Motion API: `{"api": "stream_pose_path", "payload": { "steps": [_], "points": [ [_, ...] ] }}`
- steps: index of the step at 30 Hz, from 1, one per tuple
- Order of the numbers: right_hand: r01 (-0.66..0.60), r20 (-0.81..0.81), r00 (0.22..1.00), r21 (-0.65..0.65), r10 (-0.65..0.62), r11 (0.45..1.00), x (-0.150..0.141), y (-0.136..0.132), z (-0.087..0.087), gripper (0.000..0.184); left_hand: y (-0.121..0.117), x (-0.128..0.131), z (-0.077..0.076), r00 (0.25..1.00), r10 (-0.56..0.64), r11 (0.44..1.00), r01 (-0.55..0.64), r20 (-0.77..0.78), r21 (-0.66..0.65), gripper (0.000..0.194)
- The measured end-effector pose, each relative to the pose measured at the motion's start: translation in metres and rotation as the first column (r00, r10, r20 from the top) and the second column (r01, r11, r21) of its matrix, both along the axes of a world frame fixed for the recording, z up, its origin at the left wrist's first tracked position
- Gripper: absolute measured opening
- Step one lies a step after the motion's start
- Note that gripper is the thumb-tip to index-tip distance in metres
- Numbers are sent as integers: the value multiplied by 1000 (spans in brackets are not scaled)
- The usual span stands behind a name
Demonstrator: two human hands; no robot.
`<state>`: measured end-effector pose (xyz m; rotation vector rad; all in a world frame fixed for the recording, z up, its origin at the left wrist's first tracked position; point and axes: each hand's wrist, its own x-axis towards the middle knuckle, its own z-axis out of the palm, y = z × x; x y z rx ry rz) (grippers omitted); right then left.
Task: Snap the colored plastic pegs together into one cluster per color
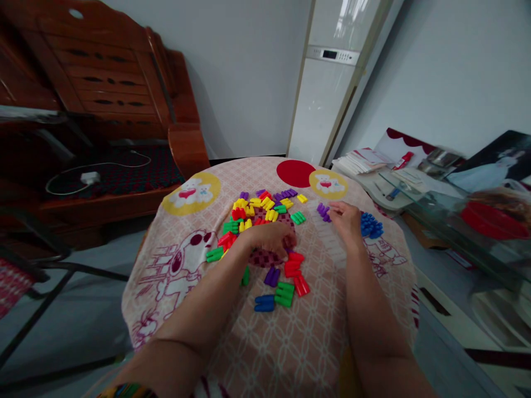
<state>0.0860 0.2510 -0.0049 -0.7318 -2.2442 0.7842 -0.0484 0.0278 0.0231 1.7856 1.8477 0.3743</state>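
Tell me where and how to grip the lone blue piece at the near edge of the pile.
Pinch the blue piece across its two long sides, probably best from above and the left. It lies flat with its rounded prongs pointing left, where the cloth is bare, while the green piece crowds its right end.

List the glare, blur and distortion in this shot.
Head view: bright reflections streak the upper front of the tall white unit; that unit and the wooden bench slant, likely from a tilted wide lens; the picture dims toward its corners; detail on the left hand and right hand looks slightly soft.
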Motion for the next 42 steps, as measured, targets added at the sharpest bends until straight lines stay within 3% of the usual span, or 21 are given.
{"api": "stream_pose_path", "payload": {
  "steps": [3, 7, 12, 14, 16, 19, 22, 25, 29, 32, 34, 36, 38, 40, 42],
  "points": [
    [-245, 135, 955, -146, 265, 958, -3, -24, 16, 31, 6, 3, -8, 989, 37, 999, -39, -145, -12, 30],
    [-486, 338, 784, -190, 521, 853, -5, -65, 36, 15, 6, -8, -12, 978, 143, 989, -134, -153, 69, 26],
    [-659, 512, 579, -164, 634, 734, -13, -106, 42, 6, -4, -33, -15, 935, 345, 915, -356, 86, 192, 23],
    [-673, 532, 569, -137, 627, 727, -18, -114, 39, 5, -5, -41, -18, 894, 383, 874, -433, 233, 222, 23],
    [-618, 529, 648, -57, 548, 784, -22, -115, 34, 11, -5, -46, -22, 848, 391, 843, -486, 358, 230, 21],
    [-399, 450, 833, 84, 323, 913, -27, -106, 26, 18, -3, -46, -24, 809, 384, 824, -518, 445, 231, 20],
    [-259, 283, 930, 47, 236, 965, -31, -92, 15, 19, 0, -40, -22, 808, 400, 810, -532, 433, 245, 18],
    [-278, 132, 946, -146, 298, 949, -34, -82, 3, 19, 5, -32, -21, 814, 400, 801, -534, 421, 272, 20],
    [-293, -7, 948, -410, 319, 864, -35, -79, -3, 20, 12, -25, -25, 812, 398, 769, -549, 428, 327, 22],
    [-343, -69, 931, -506, 359, 791, -35, -81, -5, 22, 15, -24, -29, 801, 373, 757, -554, 468, 346, 21],
    [-364, -88, 923, -511, 374, 779, -36, -79, -6, 23, 16, -24, -31, 798, 371, 749, -560, 475, 355, 21],
    [-336, -92, 939, -463, 333, 820, -35, -72, -6, 24, 16, -25, -31, 797, 382, 731, -570, 468, 374, 24],
    [-238, -101, 971, -343, 216, 909, -32, -58, -5, 26, 16, -25, -29, 794, 401, 707, -585, 456, 398, 27],
    [-60, -121, 992, -170, 39, 984, -26, -40, -1, 27, 14, -26, -28, 796, 418, 699, -589, 438, 405, 28],
    [135, -123, 983, -16, -136, 991, -18, -21, 5, 26, 13, -27, -26, 800, 432, 702, -588, 416, 401, 26]
  ]
}}
